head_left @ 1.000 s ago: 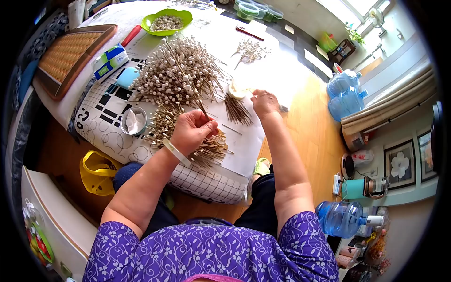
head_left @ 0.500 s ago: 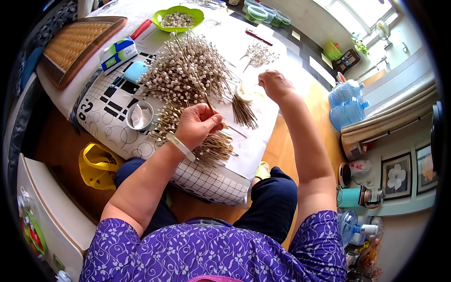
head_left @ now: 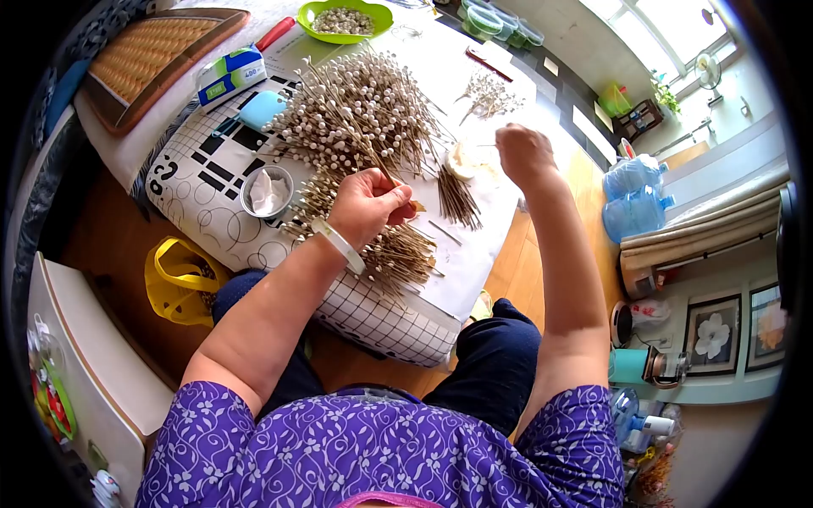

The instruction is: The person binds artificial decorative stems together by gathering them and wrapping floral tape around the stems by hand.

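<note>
Pinched in my left hand (head_left: 370, 206) are thin brown stems (head_left: 381, 168); their upper ends merge with the pile behind. A large heap of stems tipped with white berry-like beads (head_left: 360, 110) lies just beyond that hand, and more brown stems (head_left: 394, 258) spread beneath it. My right hand (head_left: 525, 152) is raised over the table's right side, fingers closed; whatever they grip is too small to make out. A cream-coloured roll (head_left: 461, 159) sits between my hands, beside a bundle of bare stems (head_left: 458, 199). A smaller beaded spray (head_left: 489, 93) lies farther back.
A small tub with white contents (head_left: 267, 191), a light-blue case (head_left: 262, 110) and a tissue pack (head_left: 230, 74) stand on the left. At the back are a green bowl of beads (head_left: 347, 21) and a red pen (head_left: 489, 64). A yellow bag (head_left: 179, 279) is beside my left leg.
The view has shifted, so the table appears farther right. My left hand has moved slightly away from me with the stems. My right hand stays raised and closed.
</note>
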Motion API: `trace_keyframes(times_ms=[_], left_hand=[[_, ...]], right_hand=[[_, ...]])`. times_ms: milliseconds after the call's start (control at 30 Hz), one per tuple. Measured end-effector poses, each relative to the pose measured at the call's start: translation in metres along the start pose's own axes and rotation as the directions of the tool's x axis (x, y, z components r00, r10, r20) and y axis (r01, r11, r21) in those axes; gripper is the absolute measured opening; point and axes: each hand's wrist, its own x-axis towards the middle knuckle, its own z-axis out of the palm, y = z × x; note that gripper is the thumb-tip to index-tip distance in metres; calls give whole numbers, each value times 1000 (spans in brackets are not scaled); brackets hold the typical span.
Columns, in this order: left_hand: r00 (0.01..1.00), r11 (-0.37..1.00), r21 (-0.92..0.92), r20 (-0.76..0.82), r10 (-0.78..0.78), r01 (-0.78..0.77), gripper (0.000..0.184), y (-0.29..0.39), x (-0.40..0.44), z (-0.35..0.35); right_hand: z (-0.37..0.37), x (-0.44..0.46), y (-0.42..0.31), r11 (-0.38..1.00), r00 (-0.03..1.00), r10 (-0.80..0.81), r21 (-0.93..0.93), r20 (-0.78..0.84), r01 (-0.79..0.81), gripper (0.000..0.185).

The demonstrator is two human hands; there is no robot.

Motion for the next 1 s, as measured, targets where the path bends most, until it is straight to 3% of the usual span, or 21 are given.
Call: trace_keyframes(times_ms=[33,67,100,167,233,300,633,867,933,1000], left_hand=[[1000,1000,-6,1,12,-12,12,1,2,0],[1000,999,-39,-1,1,-1,12,2,2,0],[1000,997,-71,-2,-14,14,13,2,1,0],[1000,997,-75,-6,-22,22,12,3,1,1],[999,997,-76,-12,-32,31,12,2,1,2],[997,993,-98,-29,-68,65,13,-1,1,3],[992,985,-119,-12,-125,122,16,-6,2,3],[991,982,-133,28,-131,134,13,-7,2,0],[992,983,-128,21,-127,129,13,-7,1,1],[991,983,-129,20,-132,133,14,-6,1,1]], right_hand=[[-11,-11,-1,998,993,22,-53,-112,-28,14],[-24,-27,-8,998,976,64,34,-210,-58,12],[-34,-47,-17,989,947,114,124,-299,-80,10],[-39,-78,-36,890,885,154,451,-439,69,6],[-39,-104,-61,710,885,215,688,-414,149,5],[-37,-116,-82,634,917,183,756,-354,166,5],[-24,-117,-100,604,937,211,791,-279,99,3],[-16,-114,-103,646,918,212,753,-334,125,3],[-18,-117,-105,559,915,315,829,-252,35,4],[-18,-119,-109,555,916,296,829,-271,66,4]])
